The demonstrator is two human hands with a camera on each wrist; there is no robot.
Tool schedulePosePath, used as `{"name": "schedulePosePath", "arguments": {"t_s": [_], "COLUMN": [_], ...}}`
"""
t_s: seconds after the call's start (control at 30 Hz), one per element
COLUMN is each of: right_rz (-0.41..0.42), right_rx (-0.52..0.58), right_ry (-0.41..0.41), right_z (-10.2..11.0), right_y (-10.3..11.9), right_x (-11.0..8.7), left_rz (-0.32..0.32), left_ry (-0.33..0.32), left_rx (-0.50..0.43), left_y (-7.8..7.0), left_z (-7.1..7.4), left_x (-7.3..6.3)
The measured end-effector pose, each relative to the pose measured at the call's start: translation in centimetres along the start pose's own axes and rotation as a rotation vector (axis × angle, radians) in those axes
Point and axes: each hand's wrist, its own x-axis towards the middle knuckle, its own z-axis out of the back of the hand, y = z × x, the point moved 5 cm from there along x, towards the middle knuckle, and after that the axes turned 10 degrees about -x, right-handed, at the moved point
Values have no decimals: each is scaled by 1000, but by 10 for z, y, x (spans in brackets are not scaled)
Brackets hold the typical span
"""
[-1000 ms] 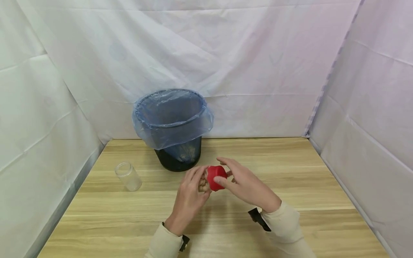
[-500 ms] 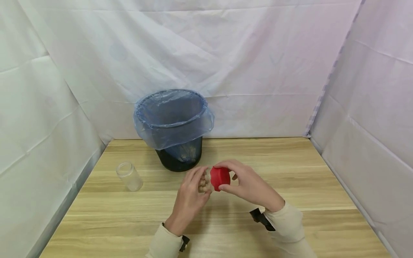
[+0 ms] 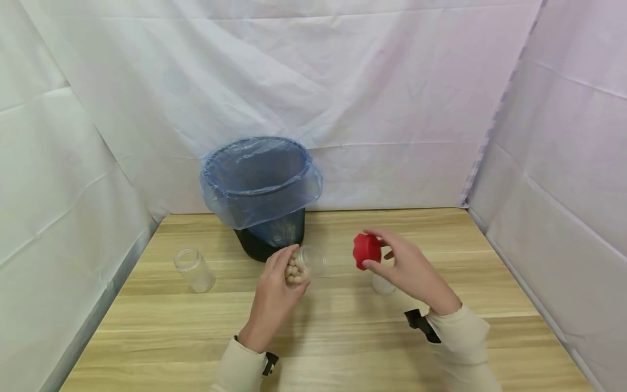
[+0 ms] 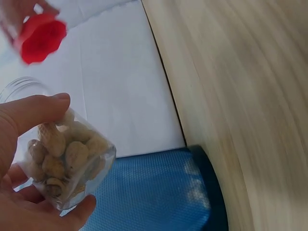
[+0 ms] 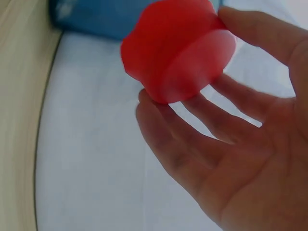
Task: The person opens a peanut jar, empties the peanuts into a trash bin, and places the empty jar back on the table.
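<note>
My left hand (image 3: pixel 274 293) holds a clear jar (image 3: pixel 313 262) of peanuts (image 4: pixel 65 154) in their shells, tilted sideways with its uncovered, threaded mouth toward the right. Thumb and fingers wrap around the jar's body in the left wrist view. To the right and apart from the jar, my right hand (image 3: pixel 411 272) grips a red scalloped lid (image 3: pixel 366 251) between thumb and fingertips, raised above the table. The lid's wavy edge faces the jar; its smooth round end shows in the right wrist view (image 5: pixel 202 67).
A black bin (image 3: pixel 254 245) lined with a blue bag (image 3: pixel 259 204) stands just behind the left hand. An uncovered clear jar (image 3: pixel 195 271) stands at the left. A round translucent thing (image 3: pixel 383 285) is partly hidden by the right hand. White sheets enclose the wooden table (image 3: pixel 343 348).
The red lid has come off the peanut jar and moved right in my right hand. My left hand has shifted slightly left with the jar, and the jar's mouth is now exposed.
</note>
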Motion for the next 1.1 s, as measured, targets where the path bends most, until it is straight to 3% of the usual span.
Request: {"name": "schedulePosePath", "arguments": {"t_s": [0.17,0.3,0.5,0.73,1.1], "right_rz": [-112,-151,-206,-245,-266], "right_rx": [-49,-68,-107,-206,-252], "right_ry": [-16,-14,59,165,235], "right_z": [5,2,-17,-37,-49], "right_y": [-36,-59,-93,-123,-141], "right_x": [-6,-13,-22,-24,-27], "left_rz": [74,135,193,214,197], "left_ry": [-19,-31,-53,-67,-106], "left_rx": [-75,-102,-110,-119,-147], "left_y": [11,19,27,30,34], "left_z": [10,16,22,24,34], "left_x": [3,5,5,5,6]}}
